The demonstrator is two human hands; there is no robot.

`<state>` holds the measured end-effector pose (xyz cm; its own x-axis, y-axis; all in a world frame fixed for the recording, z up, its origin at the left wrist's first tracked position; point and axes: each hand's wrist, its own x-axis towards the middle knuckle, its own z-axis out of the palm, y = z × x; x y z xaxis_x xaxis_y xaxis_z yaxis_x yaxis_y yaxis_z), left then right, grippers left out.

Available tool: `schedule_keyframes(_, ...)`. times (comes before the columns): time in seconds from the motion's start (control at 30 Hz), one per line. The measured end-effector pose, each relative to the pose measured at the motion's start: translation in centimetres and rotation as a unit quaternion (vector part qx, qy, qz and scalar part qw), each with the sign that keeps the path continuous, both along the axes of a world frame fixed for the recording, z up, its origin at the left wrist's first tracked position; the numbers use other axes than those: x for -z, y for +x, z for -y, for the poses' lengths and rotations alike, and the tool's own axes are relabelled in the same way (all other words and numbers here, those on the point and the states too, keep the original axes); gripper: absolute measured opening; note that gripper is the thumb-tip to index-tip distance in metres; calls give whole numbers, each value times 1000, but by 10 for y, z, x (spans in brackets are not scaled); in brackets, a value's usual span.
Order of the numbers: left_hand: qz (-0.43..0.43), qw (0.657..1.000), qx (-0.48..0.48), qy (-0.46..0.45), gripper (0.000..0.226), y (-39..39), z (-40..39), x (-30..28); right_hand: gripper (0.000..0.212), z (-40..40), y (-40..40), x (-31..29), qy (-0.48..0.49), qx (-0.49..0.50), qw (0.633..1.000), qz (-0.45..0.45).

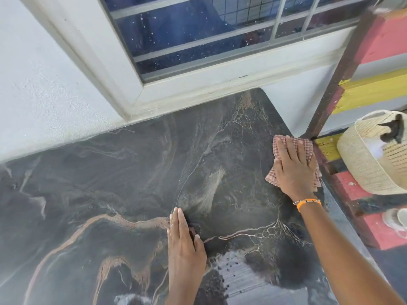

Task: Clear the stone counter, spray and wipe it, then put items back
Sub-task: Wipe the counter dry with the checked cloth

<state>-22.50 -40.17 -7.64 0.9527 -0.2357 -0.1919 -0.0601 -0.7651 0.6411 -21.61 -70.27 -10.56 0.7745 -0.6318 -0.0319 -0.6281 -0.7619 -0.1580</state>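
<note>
The dark stone counter (110, 183) with brown and white veins fills the lower view. A red-checked cloth (306, 144) lies at the counter's far right edge, and my right hand (293, 170) presses flat on top of it, fingers spread. An orange bracelet circles that wrist. My left hand (184, 241) rests flat on the bare stone near the middle, fingers together and straight, holding nothing. No items stand on the visible counter.
A window (209, 36) with a white frame runs along the back wall. A dark post (339, 78) rises at the counter's right edge. Beyond it stand red and yellow painted steps (372, 91) and a woven basket (374, 157).
</note>
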Motion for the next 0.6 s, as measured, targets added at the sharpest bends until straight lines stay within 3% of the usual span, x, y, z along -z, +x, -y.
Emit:
schedule_keyframes(0.13,-3,999,-18,-30,72,-6,-13,-1,56,-59,-2,1,-1,-21,1000,-5)
schedule_keyframes(0.27,2,999,-40,-31,78,-18,-33,-3,59,-135,31,0,33,-125,992,12)
schedule_keyframes(0.47,11,997,-77,-20,80,-39,-59,-9,58,-249,30,-6,83,-369,926,12)
schedule_keyframes(0.6,-16,998,-54,-4,77,-56,-65,-12,56,-241,-13,-1,49,-438,897,6)
